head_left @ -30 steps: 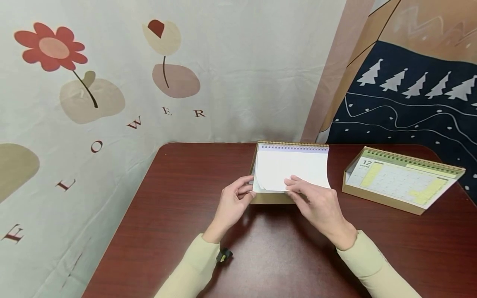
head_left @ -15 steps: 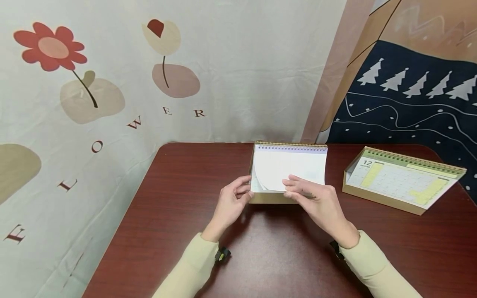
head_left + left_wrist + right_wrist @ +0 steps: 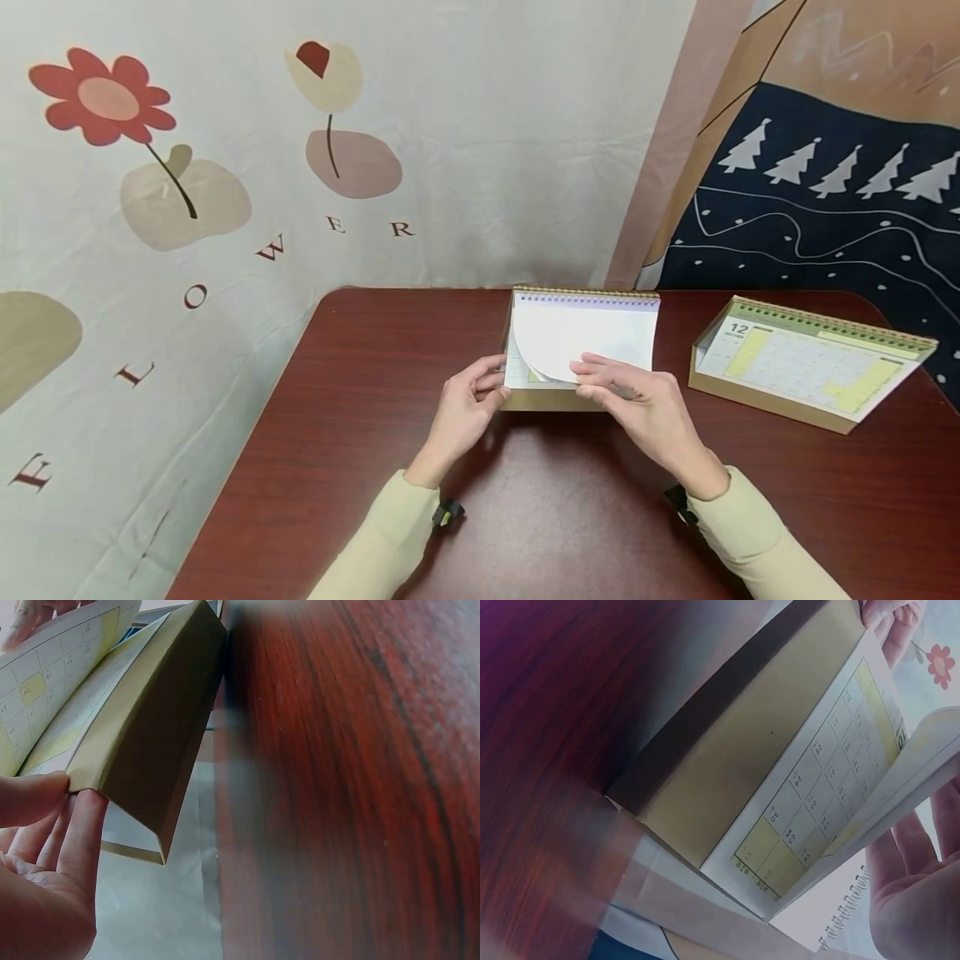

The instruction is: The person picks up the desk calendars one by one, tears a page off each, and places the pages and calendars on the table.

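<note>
A desk calendar with a top spiral and cardboard stand is on the table, blank white page facing up. My left hand grips its lower left corner; in the left wrist view the thumb lies on the front of the cardboard base, fingers behind. My right hand pinches the lower edge of the lifted pages, which bend up from the left. Under them, the right wrist view shows a date grid with yellow columns. The right fingertips are hidden behind the pages there.
A second desk calendar, showing 12, stands at the right on the brown wooden table. A cloth with printed flowers hangs behind and to the left. A dark cloth with white trees hangs at the right.
The pages' lower left corner has curled further up and right, showing more of the sheet below. The calendar has shifted slightly left. Both hands keep their hold.
</note>
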Action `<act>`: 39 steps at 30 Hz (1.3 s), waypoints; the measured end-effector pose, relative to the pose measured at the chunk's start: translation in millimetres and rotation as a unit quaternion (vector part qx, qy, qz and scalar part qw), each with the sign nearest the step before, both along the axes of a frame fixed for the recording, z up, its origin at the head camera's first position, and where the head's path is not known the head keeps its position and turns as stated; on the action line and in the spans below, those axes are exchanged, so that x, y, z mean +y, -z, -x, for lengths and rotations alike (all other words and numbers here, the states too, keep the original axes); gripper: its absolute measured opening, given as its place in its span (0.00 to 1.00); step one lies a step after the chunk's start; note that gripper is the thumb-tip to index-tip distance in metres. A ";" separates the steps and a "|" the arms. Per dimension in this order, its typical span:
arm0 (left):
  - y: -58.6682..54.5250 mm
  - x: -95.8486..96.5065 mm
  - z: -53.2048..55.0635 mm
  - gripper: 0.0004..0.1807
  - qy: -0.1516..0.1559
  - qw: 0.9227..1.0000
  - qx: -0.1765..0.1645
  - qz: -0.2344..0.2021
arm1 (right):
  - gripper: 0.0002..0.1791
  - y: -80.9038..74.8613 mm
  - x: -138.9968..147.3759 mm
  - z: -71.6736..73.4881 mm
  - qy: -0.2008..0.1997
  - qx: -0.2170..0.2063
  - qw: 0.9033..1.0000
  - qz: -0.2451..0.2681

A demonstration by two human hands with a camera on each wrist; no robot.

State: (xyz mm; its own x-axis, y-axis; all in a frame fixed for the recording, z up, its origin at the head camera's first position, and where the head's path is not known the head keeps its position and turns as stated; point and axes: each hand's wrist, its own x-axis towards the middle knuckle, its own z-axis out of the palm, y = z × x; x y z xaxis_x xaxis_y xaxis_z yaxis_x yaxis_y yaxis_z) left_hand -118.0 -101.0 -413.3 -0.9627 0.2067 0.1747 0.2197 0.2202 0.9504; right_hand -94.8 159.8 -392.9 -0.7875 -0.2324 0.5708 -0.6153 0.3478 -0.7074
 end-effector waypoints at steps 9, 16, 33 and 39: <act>1.2 -0.3 0.0 0.25 -0.001 1.000 0.002 0.003 | 0.13 -0.8 1.0 -0.2 -0.008 -0.025 1.000 -0.017; 0.5 -0.4 -0.8 0.25 -0.007 1.000 -0.002 0.020 | 0.13 -0.7 2.1 -1.2 0.001 -0.034 0.999 -0.014; -1.8 -6.8 1.2 0.32 0.061 0.998 -0.024 0.007 | 0.08 -1.5 1.4 -1.4 0.060 -0.035 0.997 0.016; -1.1 -7.9 0.3 0.34 0.084 0.996 -0.024 0.013 | 0.06 -1.4 -0.7 -1.9 0.070 -0.049 0.996 0.024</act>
